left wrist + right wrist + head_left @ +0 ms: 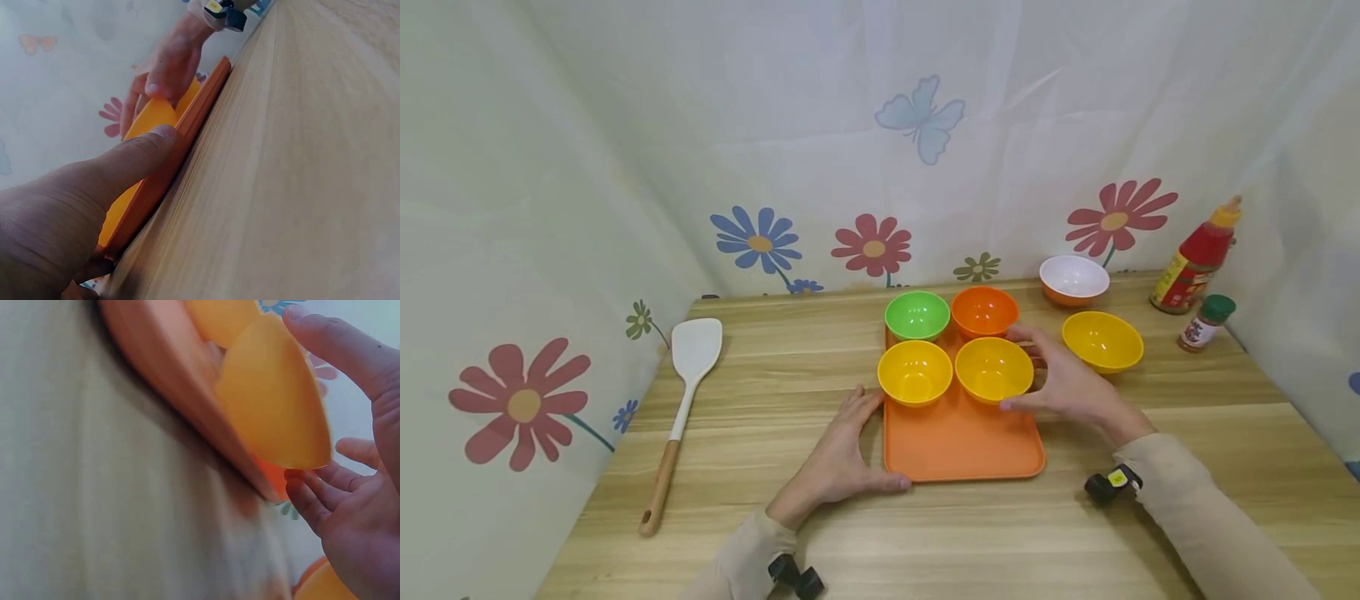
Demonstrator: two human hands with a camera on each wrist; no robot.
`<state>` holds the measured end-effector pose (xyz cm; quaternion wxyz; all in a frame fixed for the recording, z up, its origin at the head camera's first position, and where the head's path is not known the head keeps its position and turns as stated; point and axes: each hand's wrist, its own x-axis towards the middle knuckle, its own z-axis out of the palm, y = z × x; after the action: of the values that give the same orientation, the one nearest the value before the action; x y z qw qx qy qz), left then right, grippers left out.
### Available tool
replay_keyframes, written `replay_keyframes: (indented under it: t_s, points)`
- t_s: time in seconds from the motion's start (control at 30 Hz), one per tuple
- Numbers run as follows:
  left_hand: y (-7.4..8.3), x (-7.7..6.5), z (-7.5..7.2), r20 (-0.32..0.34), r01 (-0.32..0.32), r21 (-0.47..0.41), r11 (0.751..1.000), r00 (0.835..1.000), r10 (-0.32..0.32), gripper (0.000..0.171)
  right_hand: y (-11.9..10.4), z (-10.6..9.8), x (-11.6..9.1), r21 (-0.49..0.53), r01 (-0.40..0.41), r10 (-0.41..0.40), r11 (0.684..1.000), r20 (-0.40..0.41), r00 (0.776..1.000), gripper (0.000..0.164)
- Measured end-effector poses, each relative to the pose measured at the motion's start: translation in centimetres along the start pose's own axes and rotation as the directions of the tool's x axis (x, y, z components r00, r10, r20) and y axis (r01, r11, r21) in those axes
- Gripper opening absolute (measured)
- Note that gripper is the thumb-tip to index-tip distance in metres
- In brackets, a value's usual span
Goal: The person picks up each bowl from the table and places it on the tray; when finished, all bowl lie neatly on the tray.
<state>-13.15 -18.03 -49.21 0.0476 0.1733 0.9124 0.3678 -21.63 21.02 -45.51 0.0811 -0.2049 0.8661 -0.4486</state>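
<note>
An orange tray (962,450) lies on the table with two yellow bowls, the left one (915,375) and the right one (994,371), side by side. Behind them are a green bowl (917,317) and an orange bowl (985,312). My left hand (842,454) rests at the tray's front left corner, fingers along the left side and thumb at the front edge. Around the right yellow bowl, my right hand (1071,385) is spread, with thumb near the front rim and fingers at the far side. The right wrist view shows the fingers (315,497) loosely bent close to this bowl, not wrapped round it.
Right of the tray stand another yellow bowl (1102,342) and a white-lined orange bowl (1073,279). Farther right are a red sauce bottle (1195,262) and a green-capped spice jar (1206,323). A white spatula (696,354) with a wooden handle lies at the left. A flowered curtain borders the table.
</note>
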Motion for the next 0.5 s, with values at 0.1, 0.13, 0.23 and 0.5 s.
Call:
replay_keyframes:
  t_s: [0.1,0.13,0.23,0.5]
  points:
    - [0.0,0.0,0.0,0.001,-0.001,0.006,1.0,1.0,0.001,0.138,-0.6,-0.7,-0.1,-0.011,0.029,-0.029,1.0,-0.018,0.999,0.119]
    - [-0.1,0.0,0.0,0.002,0.0,0.006,1.0,1.0,0.0,0.138,-0.8,-0.9,-0.2,-0.013,0.044,-0.044,0.999,-0.028,0.999,0.118]
    - [-0.1,0.0,0.1,0.004,0.004,0.009,1.0,1.0,-0.004,0.138,-1.3,-1.8,-0.4,-0.028,0.089,-0.09,0.996,-0.063,0.994,0.114]
    - [0.1,0.1,0.0,0.0,0.007,-0.007,1.0,1.0,-0.007,0.136,-2.1,-4.6,-1.5,-0.061,0.183,-0.191,0.981,-0.173,0.966,0.108]
